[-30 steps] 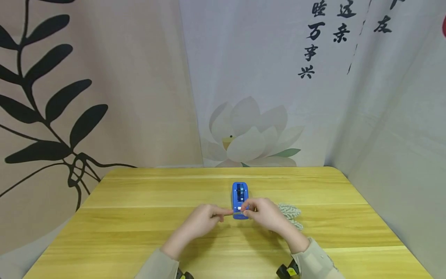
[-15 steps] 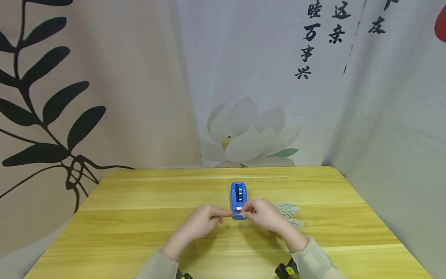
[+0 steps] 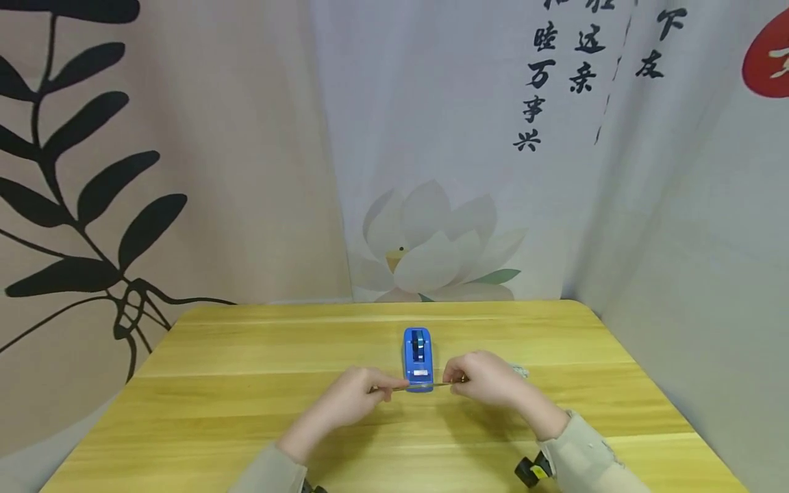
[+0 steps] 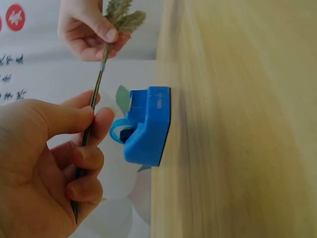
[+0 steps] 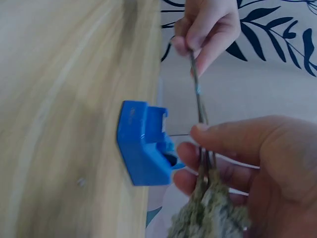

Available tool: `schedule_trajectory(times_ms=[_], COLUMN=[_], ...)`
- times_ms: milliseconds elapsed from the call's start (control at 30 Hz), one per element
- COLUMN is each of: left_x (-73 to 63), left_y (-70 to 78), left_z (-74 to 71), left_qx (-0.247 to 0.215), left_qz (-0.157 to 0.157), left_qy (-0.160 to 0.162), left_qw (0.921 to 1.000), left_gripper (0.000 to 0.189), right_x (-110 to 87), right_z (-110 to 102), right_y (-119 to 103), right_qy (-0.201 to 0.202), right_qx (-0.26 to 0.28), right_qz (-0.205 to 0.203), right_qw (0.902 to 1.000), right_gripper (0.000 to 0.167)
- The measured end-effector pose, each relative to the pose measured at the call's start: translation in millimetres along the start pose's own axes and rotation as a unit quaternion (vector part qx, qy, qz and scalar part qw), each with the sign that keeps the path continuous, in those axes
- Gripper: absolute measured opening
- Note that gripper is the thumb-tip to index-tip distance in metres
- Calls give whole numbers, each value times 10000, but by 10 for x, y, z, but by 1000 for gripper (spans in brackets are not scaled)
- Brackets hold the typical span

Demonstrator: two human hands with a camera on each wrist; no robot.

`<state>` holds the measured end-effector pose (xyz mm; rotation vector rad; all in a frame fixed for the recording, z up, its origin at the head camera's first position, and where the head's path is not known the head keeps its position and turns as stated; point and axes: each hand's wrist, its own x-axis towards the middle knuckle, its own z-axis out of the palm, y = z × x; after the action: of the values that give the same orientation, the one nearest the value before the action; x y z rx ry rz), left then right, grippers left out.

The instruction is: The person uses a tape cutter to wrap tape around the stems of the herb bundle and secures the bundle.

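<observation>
Both hands hold a small bunch of dried flowers by its thin stems (image 4: pixel 92 106), stretched level between them above the table. My left hand (image 3: pixel 354 397) pinches the lower end between thumb and fingers. Near the flower heads, my right hand (image 3: pixel 490 378) grips the stems; the pale green, fluffy heads (image 5: pixel 208 213) poke out past that palm and are mostly hidden in the head view. A small bluish band (image 4: pixel 102 65) sits around the stems between the hands. Just beyond them stands a blue tape dispenser (image 3: pixel 418 359) with a roll of tape (image 4: pixel 119 131) in it.
The wooden table (image 3: pixel 246 418) stretches to both sides of the hands. Behind its far edge hangs a fabric backdrop (image 3: pixel 259 171) printed with dark leaves, a lotus and black characters. Dark wrist cameras (image 3: pixel 533 469) sit at the sleeves.
My right hand has slid rightward along the stems, away from the left hand, baring more stem between them. The left hand keeps its pinch. The head view has tilted up slightly.
</observation>
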<state>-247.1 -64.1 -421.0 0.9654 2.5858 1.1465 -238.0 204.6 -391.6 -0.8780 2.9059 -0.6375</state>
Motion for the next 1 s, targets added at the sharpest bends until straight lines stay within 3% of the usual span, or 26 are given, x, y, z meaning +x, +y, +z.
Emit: schedule_trajectory(times_ms=[333,700,1000], left_x=[-170,-325,-330], left_y=[-70,-200,-248], left_z=[-4,-19,-10], left_qx=[581,1202,1377], left_qz=[654,839,807], left_qy=[-294,-452,-452], left_qw=[9957,9882,9861], left_gripper=[40,34,26], right_x=[-145,-230,-227], right_z=[115,259,324], right_y=[213,327,296], right_qy=[-329,-587,-500], right_qx=[941,1241,1260], right_qz=[-161,-237,-183], right_qw=[9949,9902,9906], right_gripper=[9,16,16])
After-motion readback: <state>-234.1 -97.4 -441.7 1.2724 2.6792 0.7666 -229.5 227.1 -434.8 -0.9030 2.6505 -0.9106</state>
